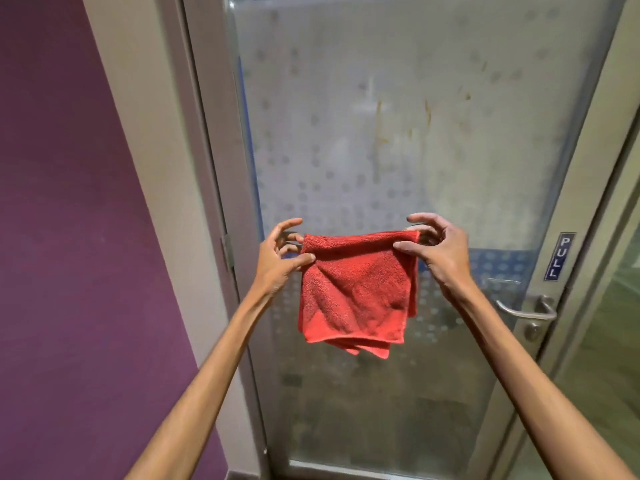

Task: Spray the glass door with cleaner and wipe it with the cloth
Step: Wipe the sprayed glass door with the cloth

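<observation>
A frosted glass door (398, 116) with a dotted pattern and brownish streaks near its middle fills the view ahead. In front of it hangs a folded red cloth (356, 292), held up by its top corners. My left hand (280, 258) pinches the cloth's top left corner between thumb and fingers. My right hand (440, 251) pinches the top right corner the same way. The cloth hangs a little in front of the glass, at about the height of the door's handle. No spray bottle is in view.
A metal lever handle (526, 310) with a lock below it sits on the door's right side, under a blue PULL sign (559, 256). A grey metal frame (221, 168) borders the door on the left, beside a purple wall (69, 237).
</observation>
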The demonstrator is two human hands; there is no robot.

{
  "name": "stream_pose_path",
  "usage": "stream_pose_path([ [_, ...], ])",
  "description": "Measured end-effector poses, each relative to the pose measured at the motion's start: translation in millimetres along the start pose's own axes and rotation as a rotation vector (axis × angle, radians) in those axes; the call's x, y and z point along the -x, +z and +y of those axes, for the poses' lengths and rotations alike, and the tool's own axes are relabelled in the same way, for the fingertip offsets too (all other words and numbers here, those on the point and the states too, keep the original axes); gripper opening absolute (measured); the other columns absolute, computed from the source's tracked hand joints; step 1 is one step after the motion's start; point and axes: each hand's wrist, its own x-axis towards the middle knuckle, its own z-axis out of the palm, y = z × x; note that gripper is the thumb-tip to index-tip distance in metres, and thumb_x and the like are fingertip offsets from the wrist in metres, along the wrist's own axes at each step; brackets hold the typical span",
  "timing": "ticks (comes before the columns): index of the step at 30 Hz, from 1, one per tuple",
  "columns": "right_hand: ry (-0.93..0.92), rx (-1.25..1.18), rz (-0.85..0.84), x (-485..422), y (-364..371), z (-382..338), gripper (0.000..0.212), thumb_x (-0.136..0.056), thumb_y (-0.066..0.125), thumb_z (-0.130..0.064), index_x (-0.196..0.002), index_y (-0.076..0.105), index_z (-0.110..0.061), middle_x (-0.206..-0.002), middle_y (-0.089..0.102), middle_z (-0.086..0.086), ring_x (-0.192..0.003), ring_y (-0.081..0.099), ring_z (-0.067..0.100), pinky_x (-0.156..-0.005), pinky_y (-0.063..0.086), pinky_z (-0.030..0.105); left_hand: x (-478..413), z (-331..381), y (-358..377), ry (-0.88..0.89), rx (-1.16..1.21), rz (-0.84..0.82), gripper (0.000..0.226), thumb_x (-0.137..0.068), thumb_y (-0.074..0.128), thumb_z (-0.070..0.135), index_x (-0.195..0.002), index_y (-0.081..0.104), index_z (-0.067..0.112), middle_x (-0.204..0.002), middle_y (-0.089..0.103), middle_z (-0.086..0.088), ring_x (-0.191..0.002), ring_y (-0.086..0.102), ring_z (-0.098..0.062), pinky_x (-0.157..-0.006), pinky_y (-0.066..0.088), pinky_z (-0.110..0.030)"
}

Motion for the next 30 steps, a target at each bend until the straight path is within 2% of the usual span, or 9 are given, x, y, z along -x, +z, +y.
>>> stream_pose_path([
  [3, -0.044, -0.024, 0.056, -27, 22, 0, 0.053, -0.064, 0.084, 0.014, -0.097, 0.065, -0.024, -0.085, 0.072, -0.001, -0.076, 0.069, -0.001, -0.078, 0.055, 0.015, -37, -3, -15, 0.102, -0.003, -0.007, 0.068, -0.064, 0.081, -0.008, -0.123, 0.059, 0.018, -0.088, 0.060, 0.002, -0.072, 0.060, -0.002, -0.075, 0.055, -0.020],
  [7, -0.081, -0.062, 0.121, -55, 48, 2, 0.054, -0.063, 0.082, 0.018, -0.096, 0.065, -0.022, -0.085, 0.072, 0.003, -0.077, 0.070, 0.002, -0.078, 0.057, 0.017, -76, -8, -32, 0.183, 0.032, 0.011, 0.065, -0.061, 0.078, -0.002, -0.119, 0.061, 0.023, -0.085, 0.060, 0.003, -0.073, 0.061, -0.003, -0.076, 0.054, -0.017],
  [9, -0.089, -0.068, 0.142, -63, 60, 4, 0.054, -0.063, 0.082, 0.018, -0.096, 0.065, -0.021, -0.085, 0.072, 0.003, -0.076, 0.070, 0.002, -0.076, 0.057, 0.016, -91, -9, -41, 0.197, 0.040, 0.016, 0.064, -0.062, 0.078, -0.002, -0.116, 0.062, 0.027, -0.086, 0.060, 0.004, -0.072, 0.061, -0.003, -0.076, 0.054, -0.020],
  [12, -0.104, -0.067, 0.173, -75, 73, 5, 0.051, -0.063, 0.082, 0.017, -0.094, 0.066, -0.020, -0.084, 0.072, 0.001, -0.076, 0.070, 0.002, -0.075, 0.056, 0.016, -111, -9, -49, 0.207, 0.020, 0.027, 0.063, -0.065, 0.080, -0.005, -0.113, 0.063, 0.032, -0.089, 0.058, 0.004, -0.071, 0.061, -0.003, -0.075, 0.055, -0.032],
  [14, -0.125, -0.043, 0.193, -85, 79, 3, 0.049, -0.063, 0.083, 0.015, -0.092, 0.067, -0.022, -0.084, 0.072, 0.000, -0.076, 0.070, 0.002, -0.075, 0.056, 0.016, -121, -7, -49, 0.217, -0.006, 0.053, 0.062, -0.068, 0.080, -0.009, -0.111, 0.063, 0.033, -0.091, 0.057, 0.005, -0.069, 0.061, -0.002, -0.073, 0.056, -0.034],
  [17, -0.167, -0.019, 0.239, -107, 84, -5, 0.045, -0.063, 0.085, 0.011, -0.089, 0.068, -0.022, -0.083, 0.072, -0.002, -0.074, 0.069, 0.001, -0.073, 0.054, 0.015, -139, 2, -42, 0.268, -0.078, 0.119, 0.049, -0.069, 0.082, -0.006, -0.102, 0.064, 0.026, -0.093, 0.061, 0.007, -0.072, 0.063, -0.003, -0.075, 0.055, -0.029],
  [20, -0.218, -0.005, 0.306, -137, 85, -19, 0.041, -0.063, 0.085, 0.009, -0.093, 0.068, -0.013, -0.083, 0.071, 0.000, -0.072, 0.068, 0.001, -0.071, 0.053, 0.015, -164, 15, -29, 0.360, -0.144, 0.207, 0.034, -0.068, 0.081, -0.004, -0.085, 0.062, 0.018, -0.091, 0.061, 0.002, -0.072, 0.061, -0.002, -0.075, 0.052, -0.023],
  [25, -0.320, 0.017, 0.403, -193, 85, -53, 0.040, -0.062, 0.079, 0.009, -0.096, 0.066, -0.009, -0.089, 0.071, 0.010, -0.076, 0.067, 0.013, -0.076, 0.057, 0.027, -212, 45, -8, 0.524, -0.308, 0.294, 0.028, -0.066, 0.068, -0.012, -0.068, 0.071, 0.016, -0.087, 0.051, 0.001, -0.079, 0.054, 0.011, -0.075, 0.038, -0.004],
  [30, -0.420, 0.057, 0.463, -253, 82, -86, 0.037, -0.061, 0.075, 0.006, -0.090, 0.066, -0.015, -0.084, 0.071, 0.002, -0.072, 0.066, 0.008, -0.077, 0.059, 0.027, -264, 76, 6, 0.579, -0.407, 0.316, 0.029, -0.068, 0.068, -0.011, -0.072, 0.077, 0.016, -0.091, 0.048, 0.000, -0.080, 0.049, -0.004, -0.071, 0.037, -0.001],
])
